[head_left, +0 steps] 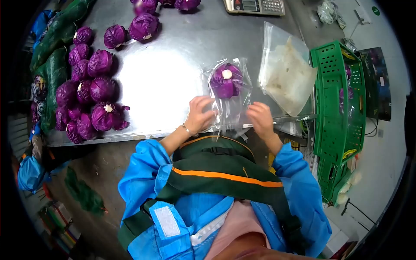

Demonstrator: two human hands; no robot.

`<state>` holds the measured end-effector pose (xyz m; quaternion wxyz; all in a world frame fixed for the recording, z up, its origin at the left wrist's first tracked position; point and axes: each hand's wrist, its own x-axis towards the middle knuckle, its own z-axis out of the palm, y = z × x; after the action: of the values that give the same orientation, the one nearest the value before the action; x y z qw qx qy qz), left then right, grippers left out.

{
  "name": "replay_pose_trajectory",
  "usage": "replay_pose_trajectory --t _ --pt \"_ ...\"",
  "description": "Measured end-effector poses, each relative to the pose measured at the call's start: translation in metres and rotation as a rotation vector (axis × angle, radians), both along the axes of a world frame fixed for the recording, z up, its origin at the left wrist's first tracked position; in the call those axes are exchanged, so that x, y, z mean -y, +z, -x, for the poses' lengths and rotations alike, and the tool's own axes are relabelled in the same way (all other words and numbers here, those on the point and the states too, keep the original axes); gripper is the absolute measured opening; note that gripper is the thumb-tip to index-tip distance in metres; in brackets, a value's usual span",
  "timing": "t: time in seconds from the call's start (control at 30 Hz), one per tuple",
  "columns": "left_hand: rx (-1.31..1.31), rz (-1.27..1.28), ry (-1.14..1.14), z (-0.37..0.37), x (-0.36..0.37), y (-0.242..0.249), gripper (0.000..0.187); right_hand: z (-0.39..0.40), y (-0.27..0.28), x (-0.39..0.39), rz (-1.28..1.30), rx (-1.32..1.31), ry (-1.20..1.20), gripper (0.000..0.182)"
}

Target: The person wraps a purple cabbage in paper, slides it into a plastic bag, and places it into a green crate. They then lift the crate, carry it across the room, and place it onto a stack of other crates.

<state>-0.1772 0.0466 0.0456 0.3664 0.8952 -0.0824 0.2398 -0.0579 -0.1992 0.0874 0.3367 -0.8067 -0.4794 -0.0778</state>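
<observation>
A red cabbage [225, 86] with its pale cut stem facing up lies inside a clear plastic bag [232, 108] on the metal table. My left hand [201, 114] is at the left edge of the bag's near end, its fingers curled onto the film. On the opposite edge, my right hand [261, 118] has its bent fingertips on the plastic. The bag's near end stretches between both hands, toward the table's front edge. To the right of the bagged cabbage lies a stack of clear flat bags [286, 71].
Several loose red cabbages [102, 89] are grouped on the table's left, with more at the back. A scale [255, 6] stands at the far edge. Green crates [318, 104] stand at right. Filled green net sacks [56, 82] line the left edge, near another person's blue sleeve [30, 173].
</observation>
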Motion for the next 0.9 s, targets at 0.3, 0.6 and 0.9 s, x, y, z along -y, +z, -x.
replay_pose_trajectory --t 0.3,0.6,0.9 --pt "-0.210 1.168 0.394 -0.029 -0.008 0.048 0.020 -0.038 0.025 -0.049 -0.827 -0.997 -0.620 0.028" --pt "-0.870 1.087 0.749 -0.022 -0.036 -0.021 0.019 -0.048 -0.044 -0.045 0.152 -1.192 -0.624 0.030" --pt "-0.178 -0.125 -0.186 -0.014 -0.033 -0.008 0.050 -0.011 -0.021 -0.054 0.312 -0.263 0.201 0.061"
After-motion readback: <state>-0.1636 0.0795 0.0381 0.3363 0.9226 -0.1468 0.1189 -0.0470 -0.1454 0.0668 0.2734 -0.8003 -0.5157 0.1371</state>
